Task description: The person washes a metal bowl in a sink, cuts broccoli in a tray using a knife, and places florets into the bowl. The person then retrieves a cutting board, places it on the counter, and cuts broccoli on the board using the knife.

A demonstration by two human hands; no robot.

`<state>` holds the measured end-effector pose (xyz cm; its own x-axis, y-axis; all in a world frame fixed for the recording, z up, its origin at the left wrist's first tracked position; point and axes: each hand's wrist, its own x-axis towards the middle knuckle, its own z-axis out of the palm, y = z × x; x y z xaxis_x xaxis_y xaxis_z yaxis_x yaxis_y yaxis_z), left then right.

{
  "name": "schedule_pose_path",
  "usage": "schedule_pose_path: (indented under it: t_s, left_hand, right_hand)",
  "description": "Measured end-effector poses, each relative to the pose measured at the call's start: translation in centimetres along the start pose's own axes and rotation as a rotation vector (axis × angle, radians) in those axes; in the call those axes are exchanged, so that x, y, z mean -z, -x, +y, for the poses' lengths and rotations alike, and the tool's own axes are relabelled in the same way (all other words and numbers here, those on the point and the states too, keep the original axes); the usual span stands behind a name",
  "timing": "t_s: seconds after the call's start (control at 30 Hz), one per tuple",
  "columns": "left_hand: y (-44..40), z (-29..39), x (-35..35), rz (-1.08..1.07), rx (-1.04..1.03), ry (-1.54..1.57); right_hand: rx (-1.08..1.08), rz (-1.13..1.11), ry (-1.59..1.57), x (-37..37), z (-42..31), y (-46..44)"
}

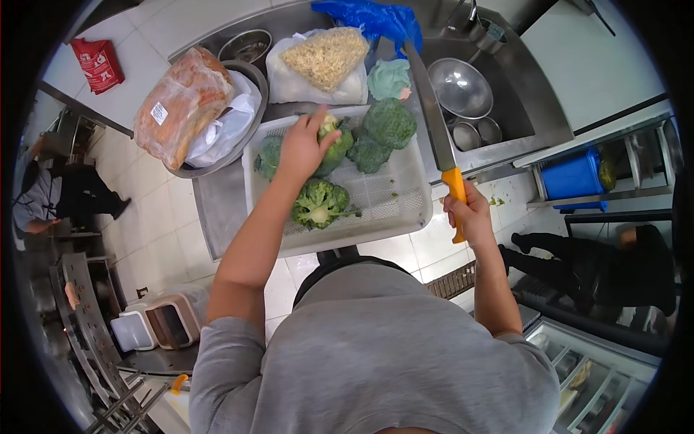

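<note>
My left hand [305, 143] reaches into a white plastic crate [405, 217], its fingers and thumb around a broccoli head [338, 153]; part of that head is hidden behind the hand. Another broccoli head lies stem up nearer to me [318, 204]. Several more green heads, one of them large [390, 123], sit in the crate's far right and left. In my right hand [473, 211], closed around its yellow handle, is a long knife [437, 134]. Its blade points away from me, past the crate's right edge.
Left of the crate, a metal bowl [262, 108] holds wrapped packages. Behind lie a bag of pale shreds [325, 58], a teal cloth [389, 78] and a blue bag [383, 22]. A sink [528, 108] with a metal bowl [460, 87] is at right. Other people stand left and right.
</note>
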<state>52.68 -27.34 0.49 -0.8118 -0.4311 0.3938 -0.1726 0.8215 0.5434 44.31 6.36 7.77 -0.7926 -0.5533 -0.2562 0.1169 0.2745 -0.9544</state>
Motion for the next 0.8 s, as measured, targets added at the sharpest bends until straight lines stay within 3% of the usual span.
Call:
schedule_pose_path:
  t_s: [0.13,0.23,0.37,0.47,0.67,0.77,0.8]
  left_hand:
    - [3.1,0.0,0.6,0.072,-0.128,-0.186]
    - [2.0,-1.7,0.9,-0.059,0.076,-0.015]
    - [0.7,-1.7,3.3,-0.186,0.291,0.648]
    - [2.2,-1.7,2.0,-0.088,0.236,0.231]
    - [2.1,-0.4,2.5,-0.131,-0.034,0.162]
    - [2.3,0.1,2.7,-0.045,-0.049,-0.111]
    - [2.2,0.7,3.0,-0.072,0.049,-0.083]
  right_hand:
    - [-0.029,-0.007,0.017,0.1,-0.9,1.9]
    - [-0.061,0.004,0.014,-0.7,-1.1,3.5]
    - [-0.055,-0.04,-0.001,-1.7,-1.6,4.9]
    - [-0.063,-0.09,0.021,-2.4,-1.2,5.3]
    - [-0.069,-0.109,0.099,-3.4,-0.9,5.6]
    - [-0.072,-0.08,0.126,-2.9,-1.2,5.6]
    - [-0.077,-0.083,0.125,-2.7,-1.2,5.5]
